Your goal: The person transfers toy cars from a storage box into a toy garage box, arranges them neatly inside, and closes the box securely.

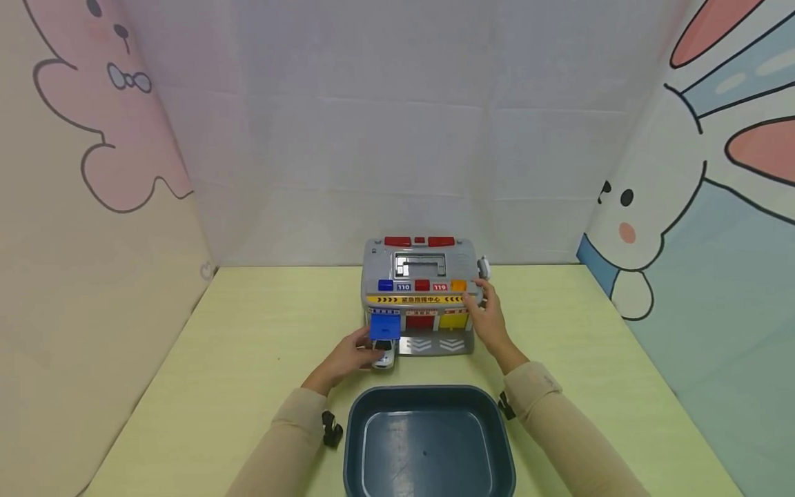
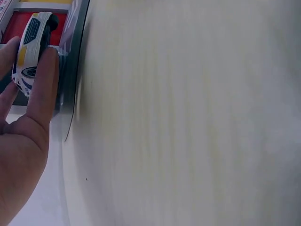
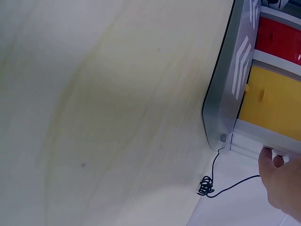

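Note:
A grey toy garage point(image 1: 420, 259) with blue, red and yellow doors stands at the back of the table. My left hand point(image 1: 349, 355) pinches a small white toy car point(image 1: 385, 357) between thumb and fingers at the garage's left bay. The raised blue door point(image 1: 385, 326) juts out over the car's far end. In the left wrist view, the toy car point(image 2: 32, 49) shows dark windows and a yellow patch. My right hand point(image 1: 489, 321) grips the garage's right side, thumb on the front. The yellow door point(image 3: 273, 101) and red door point(image 3: 280, 41) are down.
A dark blue-grey tray point(image 1: 428, 396) sits on the pale yellow table point(image 1: 279, 317) in front of the garage, between my forearms. A coiled black cord point(image 3: 205, 186) runs beside the garage's right side. A white sheet point(image 1: 360, 124) hangs behind.

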The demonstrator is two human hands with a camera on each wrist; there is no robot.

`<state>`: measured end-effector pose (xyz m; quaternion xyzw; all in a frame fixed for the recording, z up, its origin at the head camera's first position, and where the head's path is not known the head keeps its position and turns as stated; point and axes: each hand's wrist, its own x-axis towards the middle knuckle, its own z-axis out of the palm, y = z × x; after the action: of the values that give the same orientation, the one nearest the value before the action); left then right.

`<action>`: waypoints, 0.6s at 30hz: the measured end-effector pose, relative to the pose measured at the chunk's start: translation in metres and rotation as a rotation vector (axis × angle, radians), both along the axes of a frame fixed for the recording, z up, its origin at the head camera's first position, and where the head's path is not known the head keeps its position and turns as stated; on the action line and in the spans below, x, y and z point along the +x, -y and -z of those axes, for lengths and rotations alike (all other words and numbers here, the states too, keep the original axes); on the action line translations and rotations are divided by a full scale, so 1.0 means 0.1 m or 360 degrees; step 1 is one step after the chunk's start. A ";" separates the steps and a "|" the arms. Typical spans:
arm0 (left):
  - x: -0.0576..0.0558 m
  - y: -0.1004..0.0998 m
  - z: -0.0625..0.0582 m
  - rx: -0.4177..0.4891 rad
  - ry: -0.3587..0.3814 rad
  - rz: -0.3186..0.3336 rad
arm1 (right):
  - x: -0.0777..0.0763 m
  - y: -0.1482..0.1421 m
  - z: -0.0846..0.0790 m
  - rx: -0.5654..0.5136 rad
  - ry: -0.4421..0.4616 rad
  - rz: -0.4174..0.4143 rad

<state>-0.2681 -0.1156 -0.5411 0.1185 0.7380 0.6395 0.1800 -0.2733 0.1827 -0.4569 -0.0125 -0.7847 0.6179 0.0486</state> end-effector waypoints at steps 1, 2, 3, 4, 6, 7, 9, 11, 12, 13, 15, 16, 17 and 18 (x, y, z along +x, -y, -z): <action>0.00 0.00 0.00 0.0015 0.0005 0.0020 | 0.00 0.00 0.00 -0.0001 -0.0005 0.0001; 0.00 0.01 -0.01 0.0014 0.0004 0.0040 | -0.01 0.00 0.00 0.0002 -0.0012 0.0002; 0.00 0.01 -0.02 0.0004 0.0009 0.0051 | -0.01 0.01 0.00 0.0006 -0.0018 0.0003; 0.00 0.01 -0.02 -0.0005 0.0014 0.0062 | -0.01 0.01 0.01 0.0009 -0.0026 0.0003; -0.01 0.02 -0.03 -0.0032 0.0020 0.0074 | -0.02 0.01 0.02 0.0021 -0.0045 0.0001; -0.01 0.03 -0.03 -0.0047 0.0007 0.0081 | -0.02 0.01 0.02 0.0031 -0.0049 0.0002; 0.00 0.03 -0.03 -0.0056 0.0005 0.0076 | -0.01 0.02 0.02 0.0043 -0.0063 0.0002; 0.00 0.04 -0.02 -0.0051 -0.0005 0.0061 | 0.00 0.02 0.02 0.0052 -0.0074 0.0005; 0.01 0.04 -0.02 -0.0051 -0.0009 0.0047 | 0.01 0.03 0.01 0.0056 -0.0075 0.0004; 0.02 0.04 -0.01 -0.0058 -0.0010 0.0027 | 0.02 0.03 0.01 0.0059 -0.0071 0.0004; 0.03 0.04 0.01 -0.0070 -0.0006 -0.0012 | 0.03 0.04 0.00 0.0058 -0.0065 0.0002; 0.03 0.05 0.01 -0.0083 0.0001 -0.0033 | 0.04 0.04 -0.01 0.0060 -0.0059 0.0003; 0.04 0.05 0.02 -0.0092 0.0006 -0.0047 | 0.03 0.04 0.00 0.0062 -0.0055 0.0003; 0.04 0.05 0.02 -0.0102 0.0001 -0.0057 | 0.03 0.03 0.00 0.0061 -0.0051 0.0003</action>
<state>-0.2644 -0.1203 -0.5429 0.0994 0.7600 0.6187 0.1723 -0.2706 0.1793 -0.4569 -0.0022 -0.7955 0.6027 0.0620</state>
